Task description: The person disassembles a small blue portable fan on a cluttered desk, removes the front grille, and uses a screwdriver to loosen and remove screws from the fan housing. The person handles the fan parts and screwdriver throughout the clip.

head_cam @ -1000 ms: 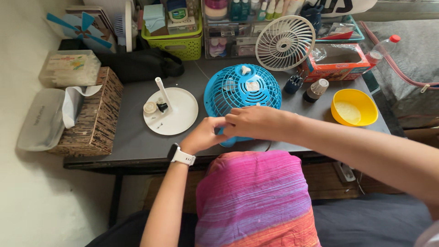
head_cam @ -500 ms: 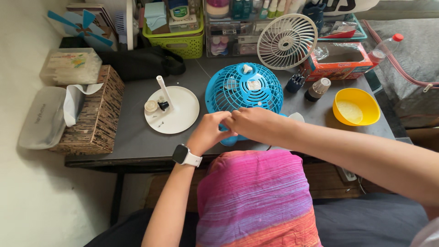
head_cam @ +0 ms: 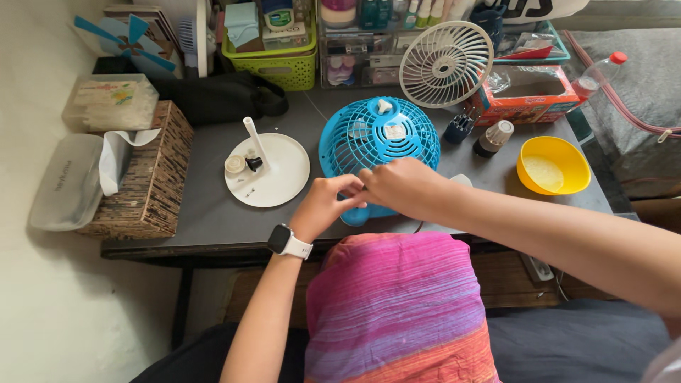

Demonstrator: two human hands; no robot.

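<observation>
Here, our left hand [head_cam: 323, 206] and right hand [head_cam: 401, 186] meet at near rim of blue fan guard [head_cam: 377, 138]; fingers of both pinch its edge, grip clenched on guard. Guard lies dome-up on dark worktop [head_cam: 206, 206], mid-table. Just left we see white round base [head_cam: 273, 174] with upright stem; to right, yellow bowl [head_cam: 553, 167]; behind, white fan grille [head_cam: 445, 64] standing. Pink striped cloth [head_cam: 397, 312] covers our lap.

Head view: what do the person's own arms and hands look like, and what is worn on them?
Both arms are bare, with no sleeves showing. The left hand has a white-strapped smartwatch with a dark face on its wrist. The right hand shows no glove, ring or watch.
</observation>
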